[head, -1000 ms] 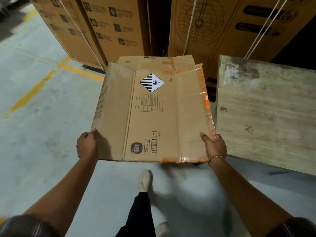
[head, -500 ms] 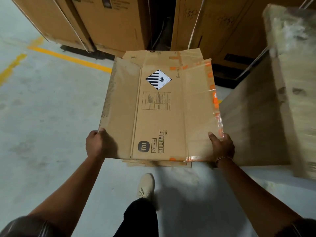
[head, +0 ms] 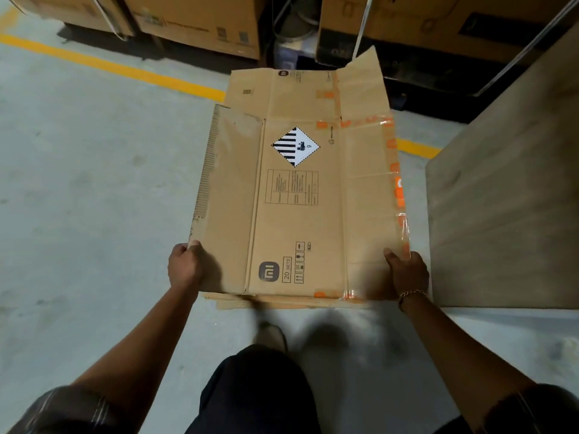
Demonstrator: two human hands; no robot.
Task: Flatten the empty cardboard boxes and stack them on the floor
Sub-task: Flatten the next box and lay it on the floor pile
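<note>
Standing just behind the box (head: 300, 214), the person has one shoe (head: 271, 336) on the floor (head: 94, 183) below its near edge. Both hands are clamped on that edge and set well apart. The left hand (head: 185, 266) grips the near-left corner, and the right hand (head: 407, 274) pinches the near-right corner with the thumb on top.

The box is already flat, printed face up, and held low and roughly level. Edges of a pile (head: 282, 303) of cardboard peek out under its near edge, so this looks like the stacking step, with flattening done for this one. More cardboard shows past the far edge, one flap sticking up; I cannot tell whether it belongs to the box or the pile.

The next move likely calls for squaring the box over the pile, lowering it and letting go, keeping clear of the board (head: 501, 198) right of the box. Beyond the box run a yellow line (head: 125, 68) and big cartons (head: 188, 23).
</note>
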